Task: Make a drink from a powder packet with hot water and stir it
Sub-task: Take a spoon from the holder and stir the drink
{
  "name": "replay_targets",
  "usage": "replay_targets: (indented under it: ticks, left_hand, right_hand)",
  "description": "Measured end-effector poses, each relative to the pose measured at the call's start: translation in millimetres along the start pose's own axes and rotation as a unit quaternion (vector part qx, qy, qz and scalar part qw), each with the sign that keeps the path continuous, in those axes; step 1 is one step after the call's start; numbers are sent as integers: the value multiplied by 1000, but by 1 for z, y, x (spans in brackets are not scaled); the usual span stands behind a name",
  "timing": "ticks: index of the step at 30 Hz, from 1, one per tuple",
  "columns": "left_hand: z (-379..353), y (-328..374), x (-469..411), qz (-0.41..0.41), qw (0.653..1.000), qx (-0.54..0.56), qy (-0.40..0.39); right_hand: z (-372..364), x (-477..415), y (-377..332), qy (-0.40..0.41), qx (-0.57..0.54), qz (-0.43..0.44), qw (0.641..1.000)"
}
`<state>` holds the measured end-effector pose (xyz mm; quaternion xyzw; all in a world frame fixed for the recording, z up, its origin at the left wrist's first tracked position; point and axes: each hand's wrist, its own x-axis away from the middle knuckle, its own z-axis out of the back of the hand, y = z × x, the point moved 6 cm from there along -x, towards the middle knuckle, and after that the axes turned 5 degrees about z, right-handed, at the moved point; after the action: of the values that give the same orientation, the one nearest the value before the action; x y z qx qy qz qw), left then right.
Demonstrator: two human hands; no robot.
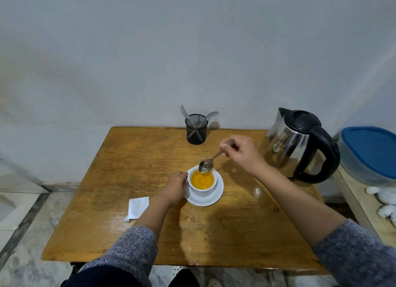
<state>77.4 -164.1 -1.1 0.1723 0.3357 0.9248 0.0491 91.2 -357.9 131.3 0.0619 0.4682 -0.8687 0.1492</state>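
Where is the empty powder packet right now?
In the head view, the packet lies flat on the table near its left edge, left of the left hand and the saucer.

Orange drink (202,180) in a white cup (203,191) on a white saucer (211,199), brown wood-grain counter (132,158), black mesh holder (196,130), blue lid (367,147)

We count 1 cup (202,185), 1 saucer (211,198), 2 spoons: one held (206,165), one in holder (212,115); 1 fork (184,113), 1 kettle (300,144), 1 packet (137,207), 1 mesh holder (196,130), 2 hands: L (174,188), R (241,152).
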Motion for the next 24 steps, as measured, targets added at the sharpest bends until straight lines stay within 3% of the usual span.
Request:
replay_targets:
  ticks: [3, 6, 8, 10, 13, 17, 21, 24]
  left_hand:
    - [1, 0, 1, -2, 1000, 0, 1]
    - [1, -2, 1, -5, 1000, 0, 5]
    - [1, -2, 0, -10, 1000, 2, 7]
    - [0, -3, -1, -16, 1000, -1, 7]
    - [0, -6, -1, -23, 1000, -9, 9]
    - [-1, -7, -2, -29, 999, -11, 13]
    - [-3, -9, -2, -34, 999, -7, 18]
    - [-5, -10, -1, -36, 999, -4, 23]
  right_hand:
    - [18, 9, 39, 142, -160, -164, 963]
    - [29, 31, 74, 292, -332, -291, 849]
    - [26, 49, 90, 339, -411, -349, 771]
    - [15, 64, 102, 332, -436, -390, 740]
    - [-4, 82, 116, 300, -424, -433, 736]
    - [-24, 93, 130, 264, -371, -467, 758]
    - [-40, 102, 143, 189, -199, -493, 826]
    - [-49, 111, 141, 108, -90, -510, 848]
